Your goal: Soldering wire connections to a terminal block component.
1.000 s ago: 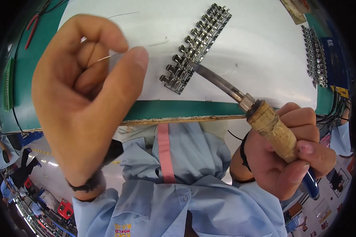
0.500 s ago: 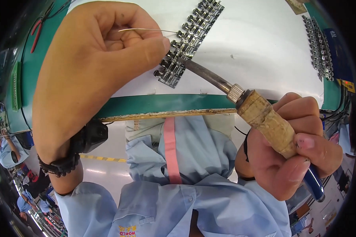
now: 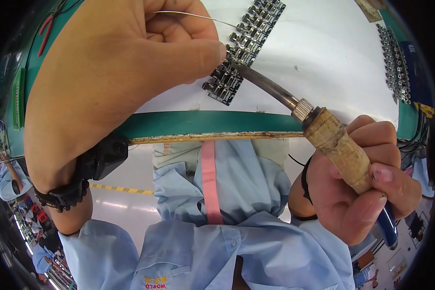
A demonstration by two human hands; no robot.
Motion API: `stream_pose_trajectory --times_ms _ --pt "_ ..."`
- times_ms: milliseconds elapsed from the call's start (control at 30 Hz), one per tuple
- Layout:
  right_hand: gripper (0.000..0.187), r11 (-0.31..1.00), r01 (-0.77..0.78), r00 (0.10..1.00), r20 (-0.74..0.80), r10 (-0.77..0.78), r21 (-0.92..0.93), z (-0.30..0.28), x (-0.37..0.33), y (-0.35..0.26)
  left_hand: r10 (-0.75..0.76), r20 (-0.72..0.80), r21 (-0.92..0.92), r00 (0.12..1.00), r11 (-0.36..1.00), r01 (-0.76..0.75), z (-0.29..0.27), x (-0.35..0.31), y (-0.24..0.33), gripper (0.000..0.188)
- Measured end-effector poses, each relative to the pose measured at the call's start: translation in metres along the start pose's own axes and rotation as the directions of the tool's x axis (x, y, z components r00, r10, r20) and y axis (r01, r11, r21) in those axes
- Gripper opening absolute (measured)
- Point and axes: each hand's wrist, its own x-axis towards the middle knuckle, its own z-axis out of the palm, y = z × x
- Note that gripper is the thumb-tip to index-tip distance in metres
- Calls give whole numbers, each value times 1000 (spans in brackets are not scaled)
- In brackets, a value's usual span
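Observation:
A strip of small black circuit boards with metal parts lies at a slant on the white sheet. My left hand is over its left side, fingers curled round a thin solder wire whose free end reaches the strip. The left thumb tip is at the strip's edge. In my right hand is a soldering iron with a tape-wrapped grip and blue end. Its dark tip meets the strip just beside the left thumb; the exact contact spot is too small to make out.
The white sheet covers a green table mat with a worn wooden front edge. More board strips lie at the right. Red-handled pliers and a green strip are at the left. Co-workers sit far left.
The board strip, both hands and the iron appear shifted to the right. The iron tip sits slightly farther up the strip. Both hands keep their holds.

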Motion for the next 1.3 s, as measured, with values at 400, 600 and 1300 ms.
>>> stream_pose_trajectory --times_ms 400,600,1300 --pt "24 1000 -16 999 46 16 -5 -3 4 -1 16 26 43 1000 999 -17 -3 0 4 11" --pt "24 1000 -10 996 87 11 -14 -9 7 -2 102 17 54 995 993 -103 1 -3 4 11" --pt "23 999 -33 992 125 34 -9 -15 6 -4 97 6 75 995 992 -97 3 -6 6 11"
